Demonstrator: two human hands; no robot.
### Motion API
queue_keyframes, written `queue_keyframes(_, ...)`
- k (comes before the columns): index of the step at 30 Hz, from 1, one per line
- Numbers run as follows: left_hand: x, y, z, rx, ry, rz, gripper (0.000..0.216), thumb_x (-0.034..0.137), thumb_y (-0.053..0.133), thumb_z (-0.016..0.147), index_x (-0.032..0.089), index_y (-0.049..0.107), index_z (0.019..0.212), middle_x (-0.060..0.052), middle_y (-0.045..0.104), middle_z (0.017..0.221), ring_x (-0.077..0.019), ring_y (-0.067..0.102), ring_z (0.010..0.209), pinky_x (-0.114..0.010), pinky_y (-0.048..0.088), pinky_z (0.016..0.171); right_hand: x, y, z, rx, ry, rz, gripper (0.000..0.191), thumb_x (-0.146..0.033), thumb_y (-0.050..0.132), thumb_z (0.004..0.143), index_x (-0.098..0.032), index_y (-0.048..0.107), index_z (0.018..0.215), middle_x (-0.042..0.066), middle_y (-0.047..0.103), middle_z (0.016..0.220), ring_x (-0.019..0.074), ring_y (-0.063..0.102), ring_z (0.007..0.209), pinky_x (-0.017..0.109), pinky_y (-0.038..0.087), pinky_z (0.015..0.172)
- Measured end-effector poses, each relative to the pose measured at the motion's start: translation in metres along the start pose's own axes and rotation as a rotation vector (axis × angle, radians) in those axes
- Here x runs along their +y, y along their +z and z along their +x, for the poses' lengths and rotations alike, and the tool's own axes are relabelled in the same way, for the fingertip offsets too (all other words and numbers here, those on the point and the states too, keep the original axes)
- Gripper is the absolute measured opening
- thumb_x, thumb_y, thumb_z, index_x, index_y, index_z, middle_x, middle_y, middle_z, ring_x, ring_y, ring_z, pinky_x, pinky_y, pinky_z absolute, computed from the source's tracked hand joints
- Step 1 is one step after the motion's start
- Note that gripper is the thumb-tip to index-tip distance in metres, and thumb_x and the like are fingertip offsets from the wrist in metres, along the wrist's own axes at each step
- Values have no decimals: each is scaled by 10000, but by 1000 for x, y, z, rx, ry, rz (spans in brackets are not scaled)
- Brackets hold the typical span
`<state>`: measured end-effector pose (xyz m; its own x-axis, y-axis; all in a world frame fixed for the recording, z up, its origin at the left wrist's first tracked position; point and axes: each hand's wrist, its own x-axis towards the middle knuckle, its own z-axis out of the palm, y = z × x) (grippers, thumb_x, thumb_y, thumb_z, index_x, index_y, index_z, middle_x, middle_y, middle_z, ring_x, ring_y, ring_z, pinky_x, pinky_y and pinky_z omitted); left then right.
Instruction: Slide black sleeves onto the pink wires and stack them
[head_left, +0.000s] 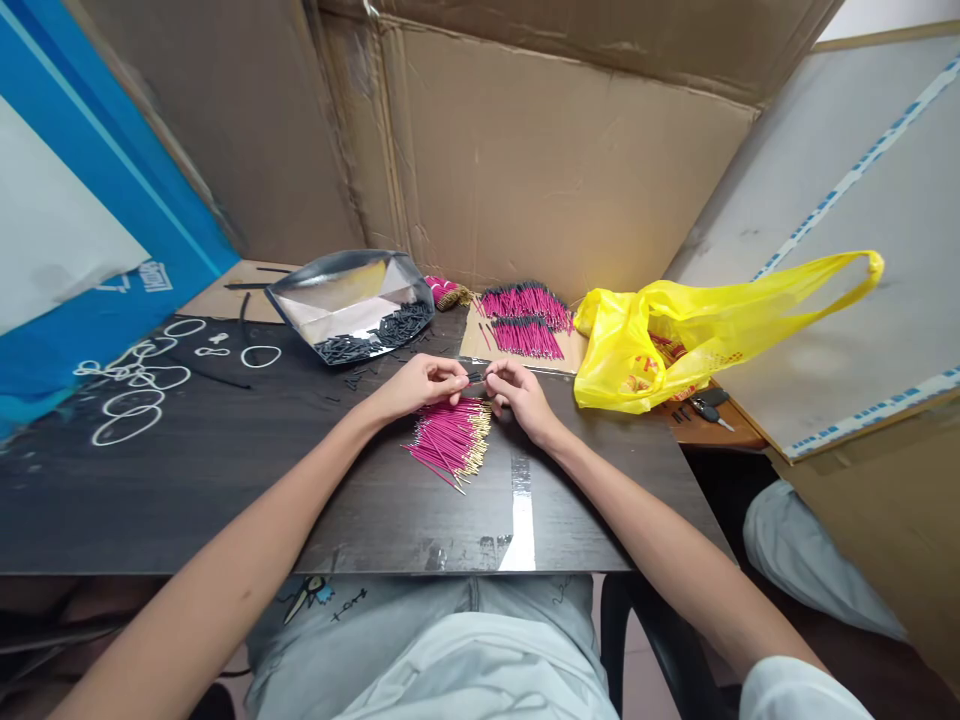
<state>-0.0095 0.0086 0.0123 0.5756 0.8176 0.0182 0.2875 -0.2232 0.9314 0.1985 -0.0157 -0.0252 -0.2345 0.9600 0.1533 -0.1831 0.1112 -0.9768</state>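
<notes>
My L hand and R hand meet at the far edge of the pink-rod heap, fingertips pinched narrow on small black pieces b/w them. Prob. I need both sides b/c they're so slim (how many, can't tell, too tiny). The heap lies nearer me than my fingers, gold ends mostly to its right, prob. for quick picking. Beyond it and left, the open pouch gapes my way, so its black bits are within reach, I'd guess. Beyond and right of the heap, black-ended rods lie in two rows on cardboard, apt. prob. to avoid mixing. Farther right of it: yellow bag, clear of my fingers.
</notes>
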Motion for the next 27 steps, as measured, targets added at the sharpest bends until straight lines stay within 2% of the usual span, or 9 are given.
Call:
queue_keyframes(14, 1, 0, 0, 28, 14, 9, 382, 502, 690, 883, 138, 643, 776, -27, 640, 634, -73, 372, 455, -219, 245, 455, -3, -1, 0, 15, 47, 119, 409, -477, 810, 698, -209, 576, 901, 7, 627, 840, 125, 576, 703, 189, 448, 460)
queue_keyframes(19, 3, 1, -1, 36, 13, 39, 379, 484, 667, 894, 137, 622, 750, -20, 629, 628, -67, 370, 462, -209, 253, 462, 0, -1, 0, -8, 19, 127, 414, -492, 837, 702, -209, 599, 889, 10, 652, 822, 133, 600, 703, 189, 470, 451)
queue_keyframes(27, 0, 2, 1, 105, 7, 62, 353, 474, 668, 870, 139, 632, 764, -1, 604, 608, -66, 357, 451, -199, 242, 444, 7, 2, -3, 27, -77, 28, 394, -515, 814, 769, -208, 638, 942, 19, 689, 852, 150, 670, 731, 206, 527, 492)
